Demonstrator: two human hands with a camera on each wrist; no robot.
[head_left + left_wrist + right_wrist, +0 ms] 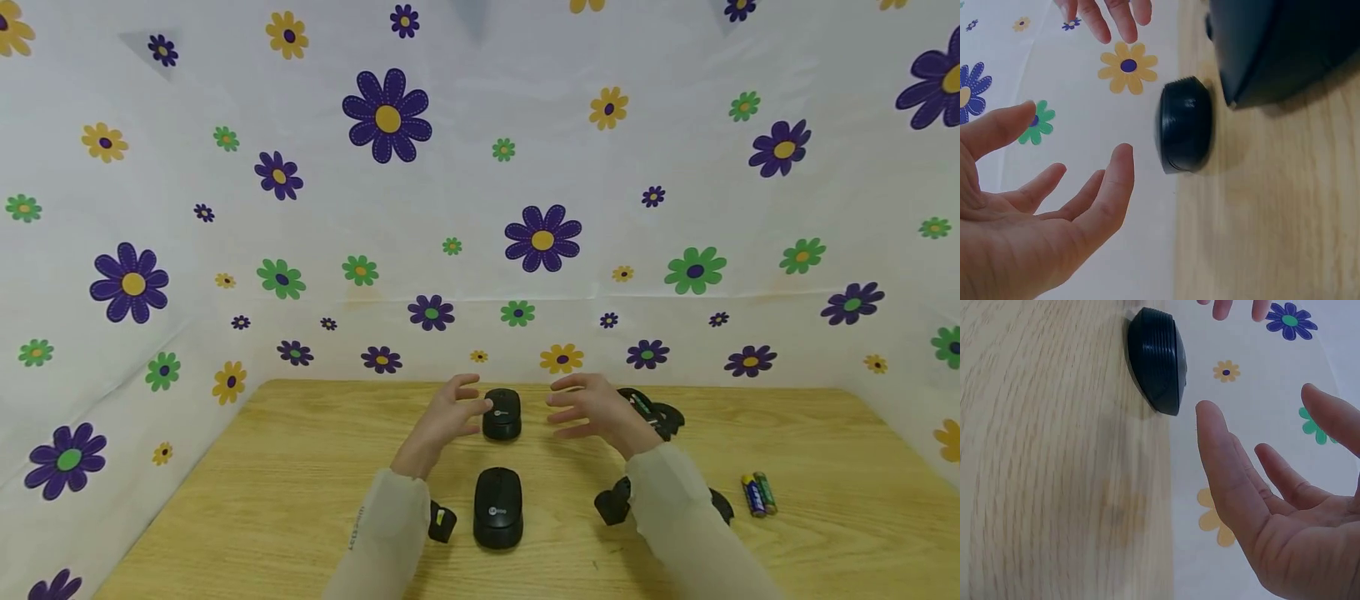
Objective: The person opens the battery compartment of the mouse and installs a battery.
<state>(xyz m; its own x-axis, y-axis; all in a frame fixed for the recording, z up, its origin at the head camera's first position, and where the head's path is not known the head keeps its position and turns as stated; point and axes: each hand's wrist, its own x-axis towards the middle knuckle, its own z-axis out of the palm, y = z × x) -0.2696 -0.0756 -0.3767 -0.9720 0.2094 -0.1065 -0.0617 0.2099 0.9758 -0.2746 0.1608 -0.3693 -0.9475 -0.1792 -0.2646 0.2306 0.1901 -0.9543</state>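
Note:
Both of my hands are raised over the table, palms facing each other, with nothing held. My left hand [448, 410] is just left of the far black computer mouse [502, 413], its fingers spread and loosely bent. On the mouse's other side, a gap away, my right hand [596, 410] has its fingers spread too. Nearer to me, between the forearms, lies a second black mouse [498, 508]. The left wrist view shows the far mouse [1186, 125] beyond the fingertips; the right wrist view has it [1157, 361] at the upper middle.
Black items [660, 414] lie behind my right hand, partly hidden by it. Two batteries [759, 494] lie side by side at the right of the wooden table [300, 467]. A flower-printed white sheet [465, 183] rises along the back and sides.

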